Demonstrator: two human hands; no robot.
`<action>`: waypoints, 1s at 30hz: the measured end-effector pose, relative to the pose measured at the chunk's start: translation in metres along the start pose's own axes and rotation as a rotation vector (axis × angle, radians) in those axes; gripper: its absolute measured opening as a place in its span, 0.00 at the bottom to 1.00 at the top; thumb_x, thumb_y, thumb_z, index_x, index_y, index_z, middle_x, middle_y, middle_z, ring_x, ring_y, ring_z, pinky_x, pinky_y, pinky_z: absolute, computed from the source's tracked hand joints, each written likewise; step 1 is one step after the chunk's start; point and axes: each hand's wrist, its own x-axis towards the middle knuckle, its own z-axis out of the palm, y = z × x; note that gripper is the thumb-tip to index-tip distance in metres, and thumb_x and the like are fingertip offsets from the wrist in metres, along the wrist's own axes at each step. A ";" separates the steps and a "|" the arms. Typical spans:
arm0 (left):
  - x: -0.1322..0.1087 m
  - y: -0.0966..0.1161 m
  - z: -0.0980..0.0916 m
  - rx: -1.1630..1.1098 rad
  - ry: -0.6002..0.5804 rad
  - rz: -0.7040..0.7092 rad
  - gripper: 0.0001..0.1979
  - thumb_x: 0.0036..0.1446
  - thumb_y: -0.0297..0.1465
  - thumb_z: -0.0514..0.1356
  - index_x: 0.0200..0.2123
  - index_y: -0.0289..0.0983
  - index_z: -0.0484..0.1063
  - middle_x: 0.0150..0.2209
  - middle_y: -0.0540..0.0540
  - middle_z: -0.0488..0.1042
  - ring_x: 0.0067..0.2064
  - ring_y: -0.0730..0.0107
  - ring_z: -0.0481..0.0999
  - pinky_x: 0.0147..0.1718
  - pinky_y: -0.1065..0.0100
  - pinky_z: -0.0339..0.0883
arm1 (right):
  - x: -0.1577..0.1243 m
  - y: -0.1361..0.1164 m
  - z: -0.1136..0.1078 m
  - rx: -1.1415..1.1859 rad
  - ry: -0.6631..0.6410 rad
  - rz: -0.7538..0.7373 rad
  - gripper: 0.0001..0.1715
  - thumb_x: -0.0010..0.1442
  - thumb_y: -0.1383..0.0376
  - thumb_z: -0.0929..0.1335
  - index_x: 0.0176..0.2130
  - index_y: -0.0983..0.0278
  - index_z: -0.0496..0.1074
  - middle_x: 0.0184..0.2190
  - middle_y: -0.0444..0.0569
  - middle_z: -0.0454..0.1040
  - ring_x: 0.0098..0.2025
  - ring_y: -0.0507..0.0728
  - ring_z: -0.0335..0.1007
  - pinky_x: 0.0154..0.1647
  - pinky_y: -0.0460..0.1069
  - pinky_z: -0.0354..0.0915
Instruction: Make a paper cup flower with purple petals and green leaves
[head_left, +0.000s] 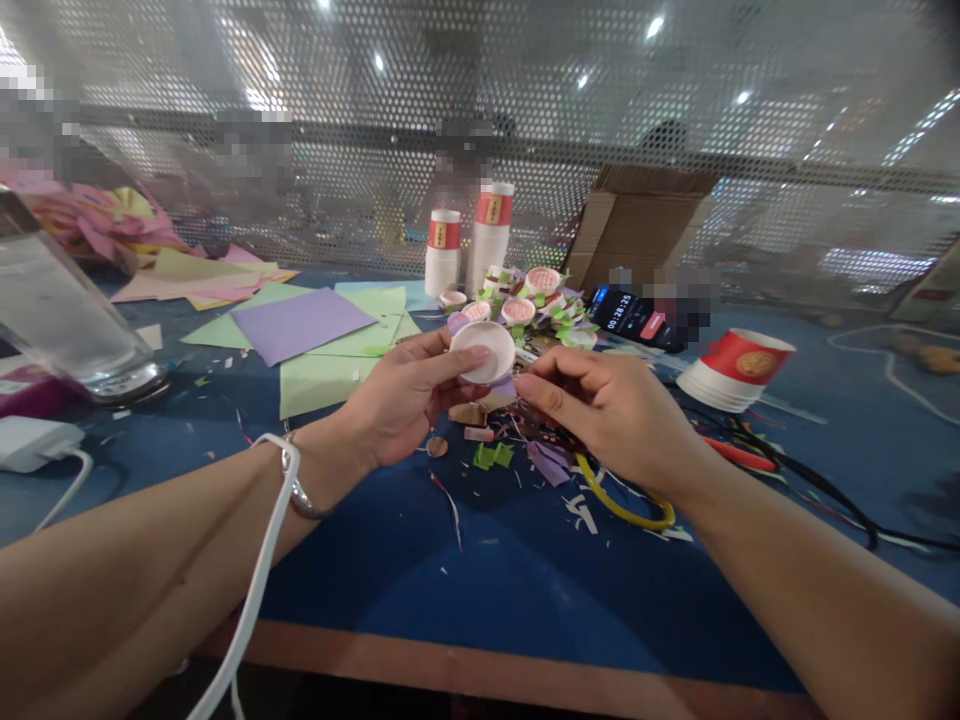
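Observation:
My left hand [397, 400] is closed on a small white paper cup base [484, 350], held up with its round bottom facing me above the blue table [480, 570]. A purple paper piece [504, 388] shows at the cup's lower edge. My right hand [600, 410] is curled, its fingers pinched together right beside the cup at that purple piece. Below the hands lie paper scraps [491, 455] in green, purple and white, and a yellow loop [622, 505].
Coloured paper sheets [315, 335] lie at the left middle. A cluster of finished cup flowers [525, 300] and two stacks of cups [469, 245] stand behind. A phone [630, 315], a lying cup stack [739, 370], cables [795, 475], a glass bottle [60, 310] and a white charger [34, 440] surround.

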 end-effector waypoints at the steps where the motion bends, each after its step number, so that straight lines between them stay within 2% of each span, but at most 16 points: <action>1: 0.000 0.000 0.000 -0.002 0.006 0.003 0.07 0.56 0.25 0.70 0.39 0.32 0.79 0.37 0.45 0.82 0.33 0.73 0.80 0.34 0.72 0.75 | 0.000 0.000 0.001 0.005 -0.015 0.007 0.19 0.66 0.50 0.72 0.32 0.63 0.76 0.23 0.42 0.68 0.22 0.49 0.58 0.20 0.46 0.54; 6: -0.001 -0.003 0.002 -0.015 0.023 0.036 0.07 0.55 0.25 0.71 0.38 0.32 0.79 0.37 0.45 0.82 0.35 0.73 0.81 0.37 0.71 0.75 | -0.001 0.000 0.003 0.051 -0.048 0.013 0.22 0.68 0.49 0.70 0.33 0.64 0.77 0.23 0.43 0.70 0.22 0.49 0.59 0.21 0.46 0.54; 12: -0.001 -0.003 0.005 -0.046 -0.023 0.062 0.08 0.53 0.26 0.72 0.37 0.32 0.80 0.37 0.45 0.82 0.37 0.71 0.81 0.41 0.69 0.75 | -0.002 0.001 0.004 0.097 -0.059 0.031 0.13 0.64 0.58 0.71 0.32 0.64 0.75 0.24 0.43 0.71 0.24 0.49 0.62 0.23 0.46 0.58; 20: 0.000 -0.003 0.003 -0.039 0.062 0.036 0.07 0.57 0.29 0.70 0.38 0.32 0.81 0.37 0.43 0.83 0.35 0.70 0.82 0.35 0.70 0.78 | -0.001 -0.004 0.004 0.074 -0.016 -0.008 0.10 0.62 0.63 0.70 0.29 0.63 0.73 0.21 0.40 0.67 0.21 0.48 0.57 0.19 0.46 0.53; 25: -0.001 -0.003 0.003 -0.021 0.046 0.029 0.07 0.58 0.30 0.70 0.38 0.32 0.81 0.36 0.43 0.83 0.35 0.70 0.81 0.35 0.72 0.77 | -0.001 -0.004 0.006 0.086 -0.007 -0.004 0.11 0.63 0.61 0.70 0.29 0.63 0.72 0.22 0.41 0.68 0.22 0.48 0.59 0.20 0.46 0.54; 30: -0.002 -0.007 0.003 0.015 0.017 0.018 0.09 0.57 0.31 0.71 0.38 0.34 0.80 0.38 0.44 0.84 0.35 0.70 0.81 0.37 0.70 0.77 | -0.001 -0.002 0.008 0.119 -0.005 0.015 0.12 0.62 0.61 0.71 0.28 0.63 0.72 0.21 0.40 0.67 0.22 0.48 0.57 0.20 0.46 0.53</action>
